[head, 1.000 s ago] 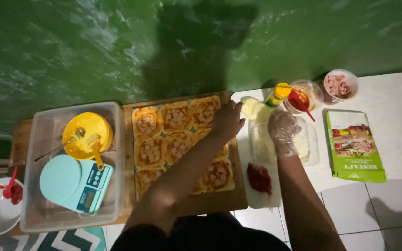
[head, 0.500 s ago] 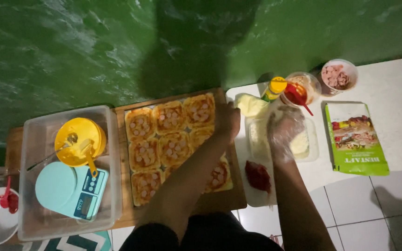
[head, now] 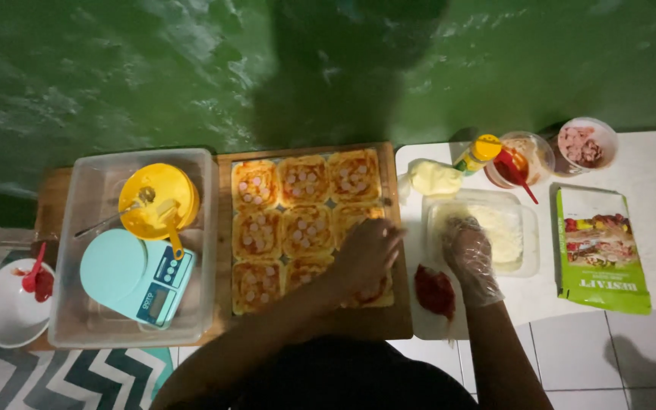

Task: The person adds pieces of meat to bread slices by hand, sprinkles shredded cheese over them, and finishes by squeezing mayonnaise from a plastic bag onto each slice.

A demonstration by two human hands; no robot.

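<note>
Left hand (head: 366, 254) curled loosely over square sauce-topped mini pizzas (head: 309, 228) on wooden board (head: 225, 228), grasp unclear; gloved right hand (head: 471, 254) dipping, half-open, into clear shredded-cheese tub (head: 521, 235), at three o'clock from pizzas

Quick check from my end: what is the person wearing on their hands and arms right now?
The right hand wears a thin, clear, crinkled plastic glove that ends around the wrist. The left hand looks bare, with no glove on it. Both forearms are uncovered, with no sleeves reaching them, and no watch, ring or bracelet can be made out in the dim light. The torso below shows dark clothing.
</note>
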